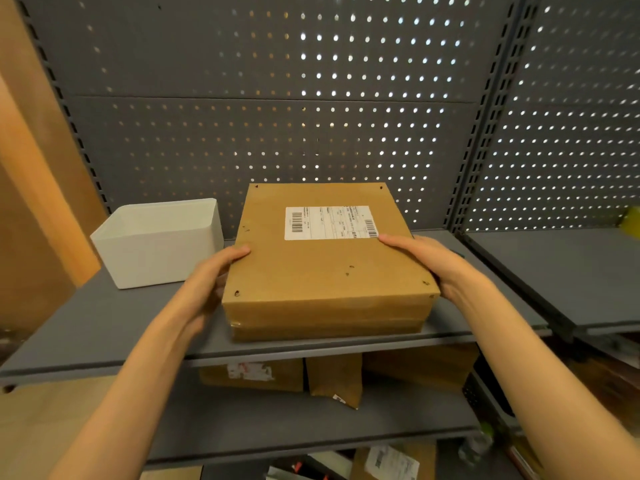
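**A:** Where is the box?

**B:** The cardboard box [325,265] lies flat on the grey shelf [104,323], with its near side close to the shelf's front edge. It's brown and wrapped in clear tape. A white label [329,222] with barcodes is stuck on the far half of its top.

**A:** And the hands?

**B:** Both have hold of it, one on each side. The left hand [211,275] clasps the left side: the thumb lies over the top edge and the fingers curl down the side wall. The right hand [426,263] does the same on the right, with its thumb on the top, its tip just at the label's near corner. The right fingers are hidden behind the box, so I can't tell how far they wrap.

**A:** Is it lifted?

**B:** I can't tell for sure, but its bottom edge seems to meet the shelf.

**A:** What's around it?

**B:** A white bin [159,244], open at the top, stands just left of the box and further back, near it but not touching. Behind both rises a grey pegboard panel [277,133], with light showing through its holes. Underneath, brown parcels [252,374] sit on a lower shelf [277,420], one of them tilted on end.
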The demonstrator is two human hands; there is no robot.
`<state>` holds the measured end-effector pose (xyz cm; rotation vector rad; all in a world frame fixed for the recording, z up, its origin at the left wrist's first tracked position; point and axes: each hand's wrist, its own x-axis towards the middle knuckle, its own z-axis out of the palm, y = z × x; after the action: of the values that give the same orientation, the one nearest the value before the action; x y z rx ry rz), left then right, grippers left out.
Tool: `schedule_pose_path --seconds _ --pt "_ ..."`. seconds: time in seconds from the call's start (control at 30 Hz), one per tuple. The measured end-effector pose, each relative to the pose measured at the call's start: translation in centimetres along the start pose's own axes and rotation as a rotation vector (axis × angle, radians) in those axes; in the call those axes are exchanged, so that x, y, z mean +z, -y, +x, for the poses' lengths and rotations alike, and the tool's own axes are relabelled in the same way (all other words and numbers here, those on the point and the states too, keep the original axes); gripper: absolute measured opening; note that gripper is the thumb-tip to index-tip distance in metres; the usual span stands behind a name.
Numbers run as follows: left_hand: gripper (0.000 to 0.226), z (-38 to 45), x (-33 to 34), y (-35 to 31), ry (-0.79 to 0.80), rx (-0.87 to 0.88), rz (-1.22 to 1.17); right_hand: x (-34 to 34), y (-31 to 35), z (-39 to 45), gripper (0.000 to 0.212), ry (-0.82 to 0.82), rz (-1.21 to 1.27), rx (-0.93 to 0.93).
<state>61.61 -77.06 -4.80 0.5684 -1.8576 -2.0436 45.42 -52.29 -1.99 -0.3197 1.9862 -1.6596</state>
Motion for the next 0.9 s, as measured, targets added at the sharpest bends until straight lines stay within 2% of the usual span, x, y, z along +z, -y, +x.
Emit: schedule_pose_path --seconds 0.33,0.5,0.6,0.7,0.77,0.9 --pt "0.035 -2.4 -0.9 -1.9 0.007 0.215 -0.021 0.8 2.1 -3.3 0.057 -0.036 0.011 -0.308" --pt "0.09 -3.3 -2.1 -1.8 0.112 0.256 -0.051 1.5 1.8 -4.2 0.065 -0.026 0.0 -0.41" --pt "0.099 -3.5 -2.7 -1.8 0.157 0.289 -0.067 1.5 1.6 -4.6 0.068 -0.017 -0.016 -0.462" --pt "0.106 -3.9 -3.3 -1.7 0.188 0.341 -0.056 1.4 1.3 -5.0 0.079 0.01 -0.037 -0.513" --pt "0.107 -4.1 -3.4 -1.8 0.191 0.388 -0.037 1.1 1.1 -5.2 0.089 0.029 -0.045 -0.54" --pt "0.079 -4.2 -3.0 -1.6 0.097 0.505 -0.001 1.1 0.7 -5.5 0.091 0.05 -0.06 -0.599"
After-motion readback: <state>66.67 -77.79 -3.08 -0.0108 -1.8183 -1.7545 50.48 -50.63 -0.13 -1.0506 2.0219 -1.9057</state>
